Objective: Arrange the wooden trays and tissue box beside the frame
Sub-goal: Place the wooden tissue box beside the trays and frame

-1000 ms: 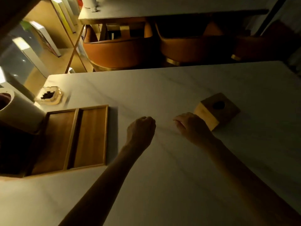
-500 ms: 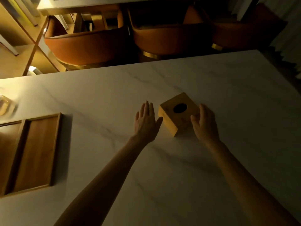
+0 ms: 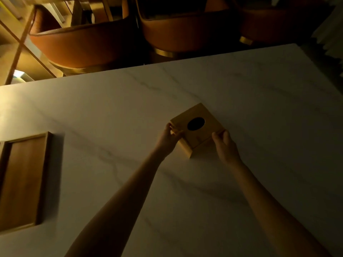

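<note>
Both hands closed in — left grip, right grip clasp tissue box.

Two bare forearms are seen, each ending in a bare hand: the left hand and the right hand. No sleeve, cuff or glove is worn on any part that shows, and both arms are uncovered from wrist to the lower edge of the view. No watch, bracelet or ring can be made out, though the light is dim and fine detail is lost. The fingers are slender, and the nails cannot be told.
</note>
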`<state>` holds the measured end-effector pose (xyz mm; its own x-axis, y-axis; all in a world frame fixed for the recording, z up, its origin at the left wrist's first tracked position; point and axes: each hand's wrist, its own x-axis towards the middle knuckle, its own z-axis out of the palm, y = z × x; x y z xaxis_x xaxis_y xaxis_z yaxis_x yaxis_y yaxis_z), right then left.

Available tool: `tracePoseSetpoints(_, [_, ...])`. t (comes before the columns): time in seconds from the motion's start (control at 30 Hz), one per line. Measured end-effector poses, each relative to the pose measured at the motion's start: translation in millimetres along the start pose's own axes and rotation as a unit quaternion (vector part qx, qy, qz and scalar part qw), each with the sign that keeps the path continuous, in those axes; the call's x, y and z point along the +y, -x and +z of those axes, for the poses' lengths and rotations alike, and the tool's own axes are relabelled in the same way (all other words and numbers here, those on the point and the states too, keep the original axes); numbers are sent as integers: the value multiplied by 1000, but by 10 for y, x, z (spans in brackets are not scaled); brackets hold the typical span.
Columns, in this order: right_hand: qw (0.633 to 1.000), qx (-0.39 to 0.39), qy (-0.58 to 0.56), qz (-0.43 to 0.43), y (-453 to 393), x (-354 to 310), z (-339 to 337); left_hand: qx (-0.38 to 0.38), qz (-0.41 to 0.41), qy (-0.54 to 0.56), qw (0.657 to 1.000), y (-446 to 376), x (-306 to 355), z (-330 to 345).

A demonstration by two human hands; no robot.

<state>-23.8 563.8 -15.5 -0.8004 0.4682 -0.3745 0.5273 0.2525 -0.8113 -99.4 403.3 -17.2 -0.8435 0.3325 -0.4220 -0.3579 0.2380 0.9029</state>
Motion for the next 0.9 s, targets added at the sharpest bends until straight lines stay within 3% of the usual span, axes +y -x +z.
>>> tracePoseSetpoints(0.1, [1000,2,13,-6,33,-32,19,18,1,-54,998,-17,3,-36])
tracePoseSetpoints(0.47, [993,-5,14,-114,416,-592,177,92,88,-91,988,505,374,-546])
tracePoseSetpoints(0.63, [984,-19,43,-171,741,-911,436,141,109,-147,973,916,319,-1011])
tracePoseSetpoints(0.9, [967,-23,53,-247,1452,-1257,1151,182,131,-145,964,1676,122,-1954])
